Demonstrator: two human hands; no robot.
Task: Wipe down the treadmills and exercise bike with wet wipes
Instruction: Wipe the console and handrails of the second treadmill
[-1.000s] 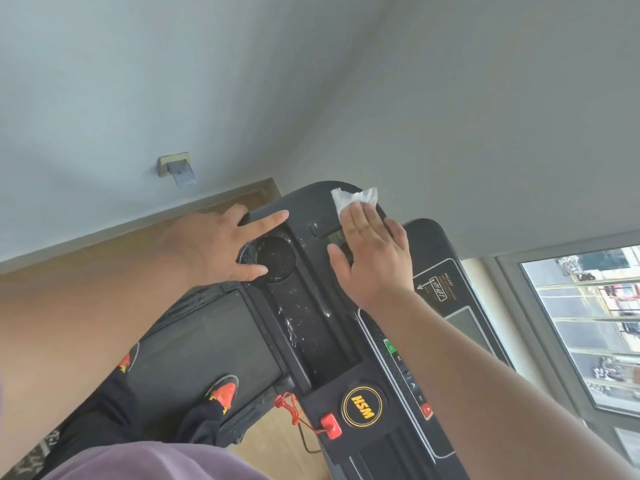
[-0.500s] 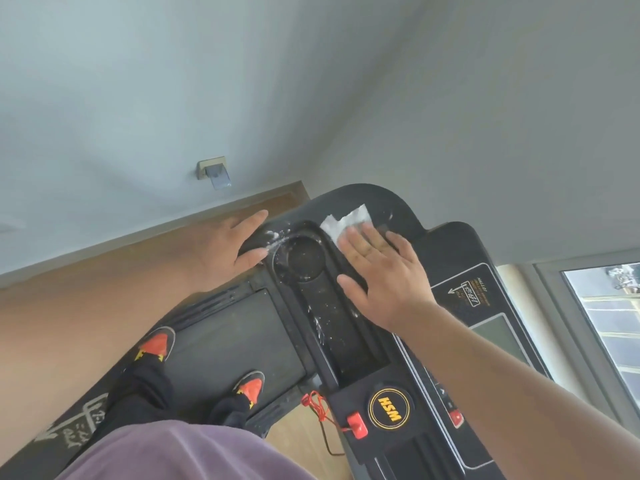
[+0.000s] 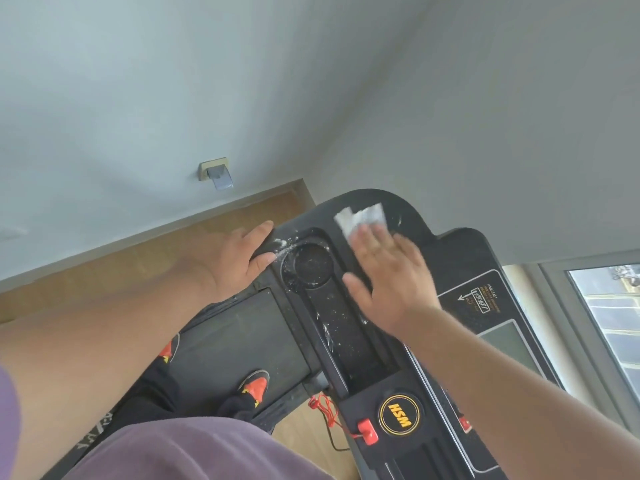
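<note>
Right hand (image 3: pixel 391 278) flat, pressing one wet wipe (image 3: pixel 362 218) on treadmill console (image 3: pixel 460 258), left hand (image 3: pixel 239 258) gripping its edge

Right hand (image 3: pixel 393 277) and wet wipe (image 3: pixel 362 216) — farther up the console (image 3: pixel 460 258) now.

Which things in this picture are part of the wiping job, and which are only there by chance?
Part of the job:
- wet wipe, pressed flat under the right hand
- treadmill console, with white specks round the cup holder
- left hand, gripping the console's end

Only there:
- red safety cord
- wall socket
- window
</note>
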